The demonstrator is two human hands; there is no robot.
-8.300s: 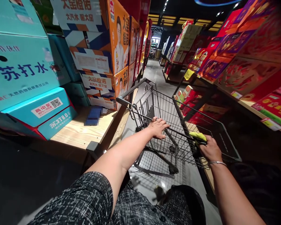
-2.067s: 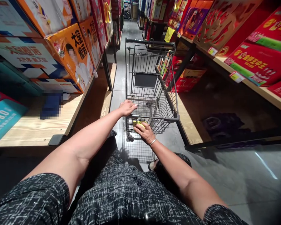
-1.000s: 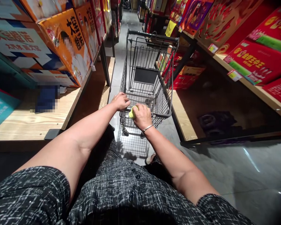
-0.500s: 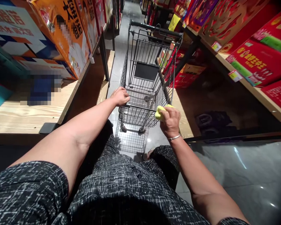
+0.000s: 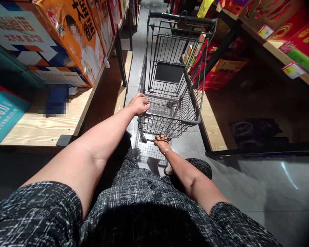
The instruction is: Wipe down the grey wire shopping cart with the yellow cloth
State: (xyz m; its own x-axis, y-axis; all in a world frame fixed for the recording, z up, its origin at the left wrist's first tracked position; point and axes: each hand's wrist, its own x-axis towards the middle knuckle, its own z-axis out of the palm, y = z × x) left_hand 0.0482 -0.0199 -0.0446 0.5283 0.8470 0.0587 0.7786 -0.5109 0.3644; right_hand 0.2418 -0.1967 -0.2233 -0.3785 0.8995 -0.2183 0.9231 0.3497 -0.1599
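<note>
A black wire shopping cart stands in the aisle with its near end toward me. My left hand is closed over the left corner of its near top rim. Low at the near end, my right hand, with a bracelet at the wrist, is partly behind the wires under the basket. Bits of a yellow cloth show at its fingers; most of the cloth is hidden there. One of the cart's casters is visible left of this hand.
On the left, a wooden shelf carries an orange box and a teal box. Red boxes and dark purple packages lie on the right. A shelf post stands close to the cart's left side.
My right hand has moved down and left with the yellow cloth, from the right end of the near rim to beneath the basket. My left hand stays on the rim. The view has shifted slightly.
</note>
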